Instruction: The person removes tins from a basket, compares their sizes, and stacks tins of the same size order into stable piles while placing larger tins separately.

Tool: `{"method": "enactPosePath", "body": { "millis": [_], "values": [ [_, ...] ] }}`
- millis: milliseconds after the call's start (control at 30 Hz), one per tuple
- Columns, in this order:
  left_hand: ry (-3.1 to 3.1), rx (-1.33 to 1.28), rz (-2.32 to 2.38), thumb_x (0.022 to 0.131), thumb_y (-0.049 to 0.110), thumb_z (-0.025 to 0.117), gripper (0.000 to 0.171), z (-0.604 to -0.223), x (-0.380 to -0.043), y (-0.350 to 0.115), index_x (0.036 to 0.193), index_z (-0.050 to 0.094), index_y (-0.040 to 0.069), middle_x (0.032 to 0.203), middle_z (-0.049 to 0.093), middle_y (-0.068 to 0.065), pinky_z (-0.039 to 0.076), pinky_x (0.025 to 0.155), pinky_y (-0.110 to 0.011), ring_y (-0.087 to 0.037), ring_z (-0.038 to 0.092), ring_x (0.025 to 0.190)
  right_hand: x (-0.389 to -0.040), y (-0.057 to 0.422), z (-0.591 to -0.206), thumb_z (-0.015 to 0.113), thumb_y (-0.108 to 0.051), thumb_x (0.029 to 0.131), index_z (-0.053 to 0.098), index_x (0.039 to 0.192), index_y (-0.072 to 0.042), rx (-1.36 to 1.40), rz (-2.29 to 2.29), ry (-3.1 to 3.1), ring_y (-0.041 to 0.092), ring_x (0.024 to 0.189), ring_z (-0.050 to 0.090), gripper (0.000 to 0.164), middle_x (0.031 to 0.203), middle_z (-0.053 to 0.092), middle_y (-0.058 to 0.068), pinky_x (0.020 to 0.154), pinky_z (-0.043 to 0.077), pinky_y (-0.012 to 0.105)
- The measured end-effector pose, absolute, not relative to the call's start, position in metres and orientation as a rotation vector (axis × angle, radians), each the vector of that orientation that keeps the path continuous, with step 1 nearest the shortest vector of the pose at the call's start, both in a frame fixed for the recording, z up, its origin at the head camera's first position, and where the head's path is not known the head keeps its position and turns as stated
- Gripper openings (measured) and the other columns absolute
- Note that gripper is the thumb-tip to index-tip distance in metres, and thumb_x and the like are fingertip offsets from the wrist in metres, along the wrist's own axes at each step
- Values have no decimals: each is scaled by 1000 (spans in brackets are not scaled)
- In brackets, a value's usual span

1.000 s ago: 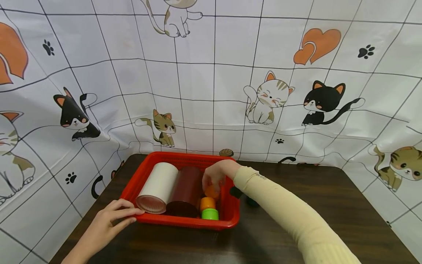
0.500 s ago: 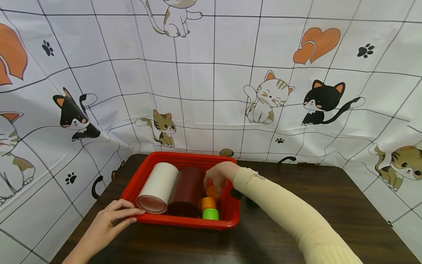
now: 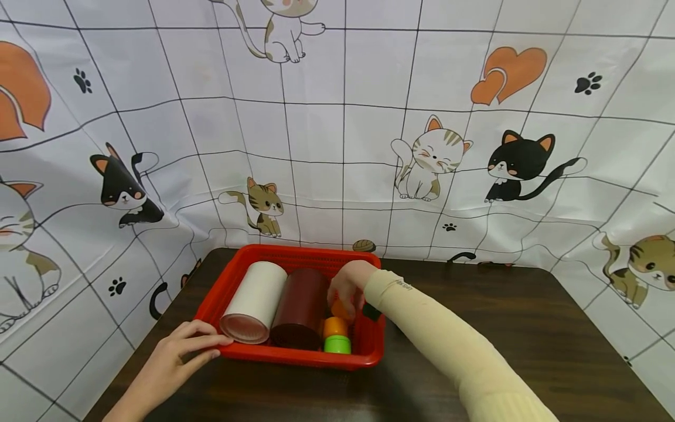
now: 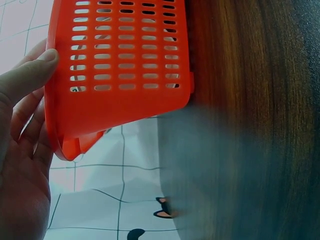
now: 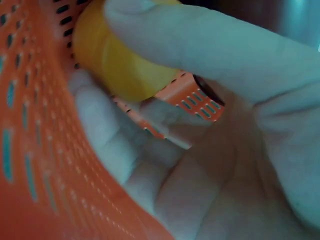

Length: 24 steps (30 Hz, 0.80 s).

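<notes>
My left hand (image 3: 171,360) holds the near left corner of a red plastic basket (image 3: 285,353). In the left wrist view its thumb lies on the outside of the rim, with the other fingers behind it. Inside the basket, my right hand (image 3: 348,287) pinches a small orange rounded cylinder (image 5: 130,65) between thumb and fingers, by the right wall. Just nearer stands an orange piece (image 3: 335,326) touching a bright green one (image 3: 337,344). To their left lie a dark brown cylinder (image 3: 300,308) and a white cylinder (image 3: 255,299), side by side.
The basket stands on a dark wood-grain table (image 3: 474,316). Behind it and at both sides hangs a white sheet (image 3: 316,135) with grid lines and printed cats. The basket's walls (image 4: 125,60) are slotted.
The right hand and forearm have shifted slightly nearer, still at the orange cylinder. The left hand keeps its place on the basket corner. The head view has tilted very slightly.
</notes>
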State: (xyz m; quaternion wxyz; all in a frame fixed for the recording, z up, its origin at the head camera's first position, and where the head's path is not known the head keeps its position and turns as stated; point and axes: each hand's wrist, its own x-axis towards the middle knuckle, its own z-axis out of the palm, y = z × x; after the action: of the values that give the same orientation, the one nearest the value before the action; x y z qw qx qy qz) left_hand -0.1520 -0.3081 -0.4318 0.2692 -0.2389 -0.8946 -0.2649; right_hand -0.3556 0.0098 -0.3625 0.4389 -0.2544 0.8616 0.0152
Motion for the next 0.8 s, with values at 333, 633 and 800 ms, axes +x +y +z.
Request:
{"method": "enactPosePath", "body": {
  "millis": [333, 633, 800],
  "values": [
    [-2401, -655, -716, 65, -1, 85, 51, -432, -153, -308, 103, 76, 32, 100, 63, 15, 41, 75, -5, 6, 47, 93, -355, 19, -356, 81, -7, 79, 60, 130, -20, -703, -61, 2152, 13, 93, 59, 57, 129, 47, 0, 85, 57, 28],
    [-2396, -660, -708, 65, -1, 85, 51, -432, -154, -309, 103, 77, 32, 100, 63, 15, 40, 78, -4, 5, 48, 94, -351, 24, -352, 80, -5, 81, 63, 122, -20, -889, -82, 2223, 10, 79, 59, 47, 115, 48, -2, 75, 58, 26],
    [-2398, -658, -713, 65, -1, 85, 51, -433, -154, -309, 103, 77, 32, 100, 63, 15, 40, 78, -4, 6, 47, 94, -347, 27, -347, 82, -12, 80, 64, 119, -25, -990, -27, 2302, 9, 78, 60, 45, 118, 54, -2, 71, 57, 24]
  ]
}}
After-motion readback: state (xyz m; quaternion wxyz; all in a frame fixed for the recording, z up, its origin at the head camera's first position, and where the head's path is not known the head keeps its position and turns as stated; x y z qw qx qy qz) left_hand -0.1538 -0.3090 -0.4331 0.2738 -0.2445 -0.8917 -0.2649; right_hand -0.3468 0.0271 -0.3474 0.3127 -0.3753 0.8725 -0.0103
